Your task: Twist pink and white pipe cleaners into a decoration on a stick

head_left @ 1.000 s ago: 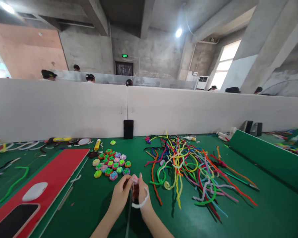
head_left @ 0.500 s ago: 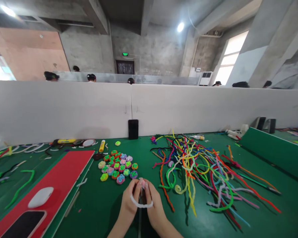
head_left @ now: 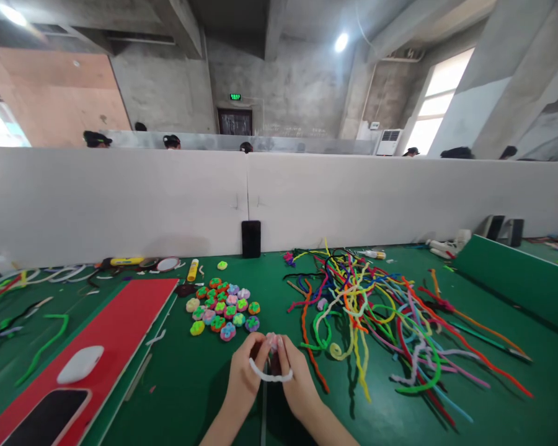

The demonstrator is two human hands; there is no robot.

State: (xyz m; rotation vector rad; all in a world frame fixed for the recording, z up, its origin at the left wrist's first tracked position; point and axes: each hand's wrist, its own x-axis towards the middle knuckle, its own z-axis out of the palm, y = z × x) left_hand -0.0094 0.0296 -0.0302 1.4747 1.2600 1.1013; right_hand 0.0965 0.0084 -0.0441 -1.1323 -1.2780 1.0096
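My left hand (head_left: 244, 371) and my right hand (head_left: 298, 375) meet above the green table near its front edge. Between their fingertips is a small pink fuzzy piece (head_left: 272, 342), partly covered by the fingers. A white pipe cleaner (head_left: 270, 377) curves below it from one hand to the other. Both hands have their fingers closed on the work. Just beyond my left hand lies a cluster of small coloured pipe-cleaner flowers (head_left: 220, 307).
Loose pipe cleaners (head_left: 353, 297) are heaped on the right. At left are a red board (head_left: 116, 334), a white case (head_left: 80, 365) and a phone (head_left: 46, 421). A glue stick (head_left: 192, 271) and black phone (head_left: 251, 239) stand near the white partition (head_left: 335, 198).
My hands have shifted slightly right in view, and the fingers have turned a little around the pink piece. The whole view has moved slightly.
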